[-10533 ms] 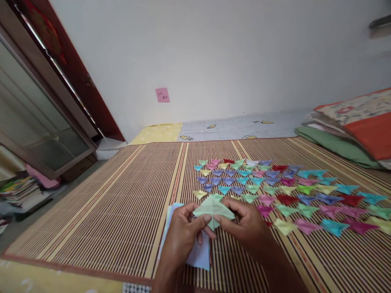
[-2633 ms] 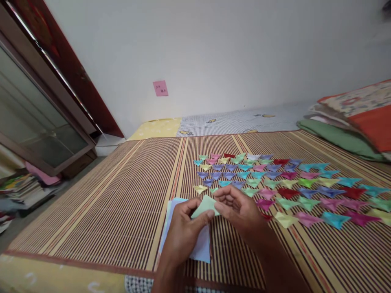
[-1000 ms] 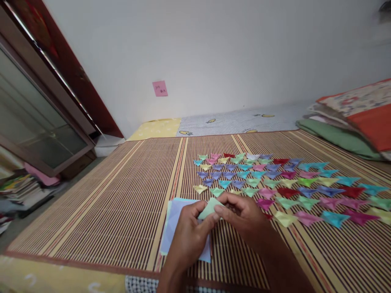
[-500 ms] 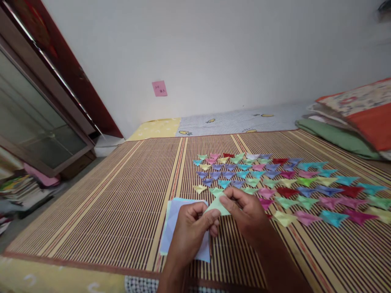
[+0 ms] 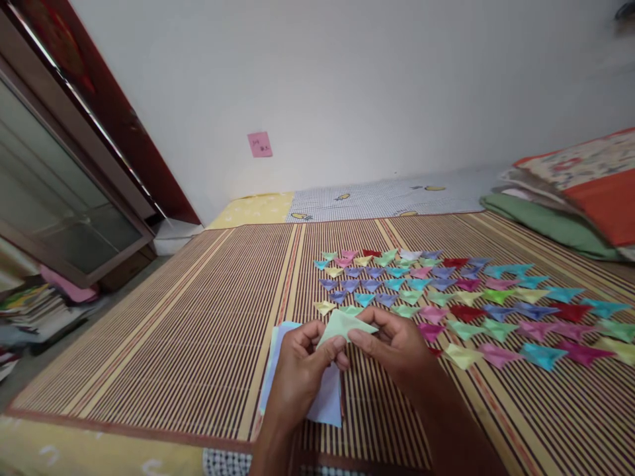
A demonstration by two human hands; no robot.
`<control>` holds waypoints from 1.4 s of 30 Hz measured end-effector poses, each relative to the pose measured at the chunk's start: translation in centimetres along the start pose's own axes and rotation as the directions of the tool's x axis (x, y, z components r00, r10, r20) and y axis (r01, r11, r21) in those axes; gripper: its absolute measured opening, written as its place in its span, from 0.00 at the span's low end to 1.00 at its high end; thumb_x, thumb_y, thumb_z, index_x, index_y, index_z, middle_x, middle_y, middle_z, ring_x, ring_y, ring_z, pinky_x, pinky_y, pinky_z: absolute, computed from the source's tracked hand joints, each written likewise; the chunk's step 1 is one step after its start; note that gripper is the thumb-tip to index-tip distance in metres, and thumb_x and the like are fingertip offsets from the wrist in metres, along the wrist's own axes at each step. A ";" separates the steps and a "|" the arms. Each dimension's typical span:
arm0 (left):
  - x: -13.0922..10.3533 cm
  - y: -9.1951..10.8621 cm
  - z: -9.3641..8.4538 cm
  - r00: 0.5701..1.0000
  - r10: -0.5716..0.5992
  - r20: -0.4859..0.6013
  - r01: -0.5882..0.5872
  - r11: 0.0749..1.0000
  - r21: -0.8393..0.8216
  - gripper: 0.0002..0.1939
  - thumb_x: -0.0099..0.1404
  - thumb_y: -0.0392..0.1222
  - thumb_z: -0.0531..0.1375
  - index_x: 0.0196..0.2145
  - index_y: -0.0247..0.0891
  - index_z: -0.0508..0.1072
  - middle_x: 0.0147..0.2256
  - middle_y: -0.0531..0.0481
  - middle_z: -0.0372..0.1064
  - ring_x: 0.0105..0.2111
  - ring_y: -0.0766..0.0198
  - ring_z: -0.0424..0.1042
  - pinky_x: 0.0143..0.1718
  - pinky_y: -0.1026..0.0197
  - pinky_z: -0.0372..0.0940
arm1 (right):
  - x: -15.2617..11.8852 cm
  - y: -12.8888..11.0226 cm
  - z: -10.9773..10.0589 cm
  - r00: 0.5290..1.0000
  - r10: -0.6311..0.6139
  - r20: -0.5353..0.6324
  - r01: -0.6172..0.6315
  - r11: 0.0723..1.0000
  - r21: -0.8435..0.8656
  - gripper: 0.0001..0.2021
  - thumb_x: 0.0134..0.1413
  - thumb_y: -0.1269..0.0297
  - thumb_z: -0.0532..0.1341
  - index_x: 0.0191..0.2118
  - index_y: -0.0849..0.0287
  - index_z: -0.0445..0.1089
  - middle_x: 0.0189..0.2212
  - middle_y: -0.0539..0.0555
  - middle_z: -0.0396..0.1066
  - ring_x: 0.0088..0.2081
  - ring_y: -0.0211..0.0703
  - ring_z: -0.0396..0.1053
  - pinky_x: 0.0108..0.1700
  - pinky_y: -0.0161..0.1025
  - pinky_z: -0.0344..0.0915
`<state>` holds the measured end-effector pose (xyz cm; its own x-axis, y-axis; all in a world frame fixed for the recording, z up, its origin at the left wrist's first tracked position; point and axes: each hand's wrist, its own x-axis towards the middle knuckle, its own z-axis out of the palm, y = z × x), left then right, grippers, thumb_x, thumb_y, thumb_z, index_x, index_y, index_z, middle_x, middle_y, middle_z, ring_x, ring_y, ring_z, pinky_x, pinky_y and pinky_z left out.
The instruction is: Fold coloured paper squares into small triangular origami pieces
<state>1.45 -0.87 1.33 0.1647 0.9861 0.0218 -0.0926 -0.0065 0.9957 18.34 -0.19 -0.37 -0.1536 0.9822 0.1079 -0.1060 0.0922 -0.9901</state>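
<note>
A pale green folded paper triangle (image 5: 341, 324) is held up between both hands, above the mat. My left hand (image 5: 305, 363) pinches its left corner between thumb and fingers. On the right side, my right hand (image 5: 397, 344) grips the paper, its thumb lying along the lower edge. Under my left hand lies a stack of blue and pale coloured paper sheets (image 5: 327, 400), partly covered by the hand and forearm. Just beyond and to the right, rows of small folded paper pieces (image 5: 466, 312) in many colours are spread out; my right hand hides a few.
The striped bamboo mat (image 5: 198, 317) covers the bed. Folded bedding (image 5: 555, 225) is piled at the right. A pink note (image 5: 260, 144) sticks to the wall. A glass-panelled door (image 5: 74, 185) and a stack of books (image 5: 34, 307) stand at the left.
The green paper has turned in my fingers, its peak now pointing up and a corner pointing right. My right thumb has shifted down to its lower edge, and both hands moved slightly left.
</note>
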 end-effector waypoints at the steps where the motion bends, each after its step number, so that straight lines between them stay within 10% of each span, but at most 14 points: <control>1: 0.1 0.0 0.0 1.000 0.003 -0.001 -0.003 1.000 0.000 0.15 0.59 0.49 0.70 0.23 0.37 0.76 0.22 0.50 0.74 0.25 0.64 0.69 0.32 0.63 0.63 | 0.0 0.0 0.0 1.000 -0.003 0.005 0.003 1.000 -0.005 0.12 0.55 0.53 0.67 0.31 0.57 0.71 0.25 0.49 0.69 0.29 0.41 0.66 0.32 0.37 0.63; 8: 0.1 -0.7 0.1 0.994 0.038 -0.099 -0.041 0.999 -0.033 0.15 0.58 0.49 0.71 0.26 0.35 0.77 0.25 0.52 0.70 0.28 0.65 0.66 0.32 0.64 0.60 | -0.3 -0.5 0.9 0.999 -0.040 -0.012 0.036 0.964 -0.264 0.15 0.55 0.58 0.66 0.23 0.57 0.64 0.20 0.44 0.55 0.24 0.36 0.52 0.26 0.35 0.48; 19: 0.6 -1.4 -0.1 0.984 -0.131 -0.117 0.079 0.925 -0.372 0.19 0.49 0.48 0.77 0.26 0.35 0.74 0.21 0.56 0.67 0.22 0.70 0.64 0.27 0.68 0.59 | 0.3 -0.4 -0.1 0.971 -0.073 -0.228 0.065 0.997 -0.041 0.14 0.58 0.52 0.64 0.29 0.57 0.71 0.22 0.47 0.65 0.23 0.37 0.59 0.28 0.36 0.59; 27: 0.8 -1.3 -0.3 0.990 -0.125 -0.066 0.068 0.831 -0.552 0.16 0.48 0.43 0.78 0.26 0.34 0.77 0.22 0.56 0.67 0.22 0.73 0.62 0.26 0.70 0.59 | 0.3 0.6 1.6 0.999 -0.035 0.025 0.033 0.994 0.104 0.11 0.55 0.57 0.68 0.30 0.56 0.71 0.24 0.46 0.66 0.27 0.38 0.64 0.32 0.36 0.62; 42: 0.8 -1.5 -0.1 0.989 -0.144 0.023 0.124 0.741 -0.660 0.12 0.52 0.39 0.77 0.27 0.33 0.78 0.22 0.54 0.69 0.22 0.72 0.65 0.26 0.70 0.62 | 0.1 0.2 1.7 0.998 -0.068 0.011 0.065 0.984 0.168 0.09 0.56 0.59 0.67 0.29 0.57 0.71 0.23 0.46 0.66 0.27 0.37 0.63 0.32 0.35 0.60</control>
<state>1.60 -0.08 -0.15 0.1990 0.9726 -0.1200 -0.6967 0.2266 0.6806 16.62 -0.34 -0.37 -0.1568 0.9719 0.1755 -0.2794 0.1268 -0.9518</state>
